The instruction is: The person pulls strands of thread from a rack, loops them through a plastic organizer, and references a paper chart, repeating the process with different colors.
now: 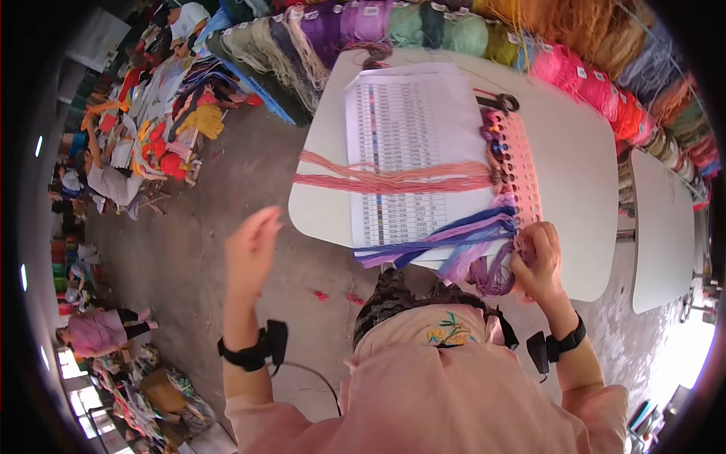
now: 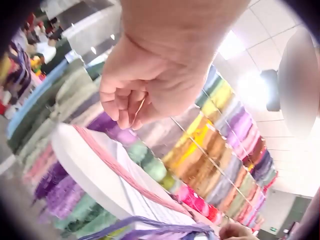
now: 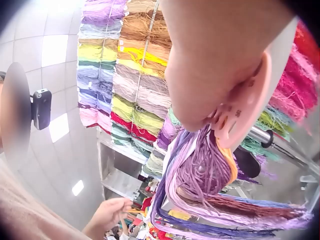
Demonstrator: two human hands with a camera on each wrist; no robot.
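Observation:
A pink perforated thread holder (image 1: pixel 522 163) lies lengthwise on the paper chart, bundles of embroidery floss looped through its holes. My right hand (image 1: pixel 541 261) grips its near end, beside a hanging purple skein (image 3: pixel 202 170) and a short orange strand (image 3: pixel 232 162). Blue and lilac floss (image 1: pixel 446 231) and pink floss (image 1: pixel 401 174) stretch leftward across the printed chart (image 1: pixel 408 98). Out past the table's left edge, my left hand (image 1: pixel 253 246) is raised and blurred. In the left wrist view its fingers bend toward the thumb; I cannot tell whether the pale line there is thread.
The white table (image 1: pixel 575 189) has rounded corners, with black scissors (image 1: pixel 503 101) near its far side. Racks of coloured skeins (image 1: pixel 454 34) run behind it. A second white table (image 1: pixel 662 227) stands to the right. People and heaped yarn (image 1: pixel 166 144) are at the far left.

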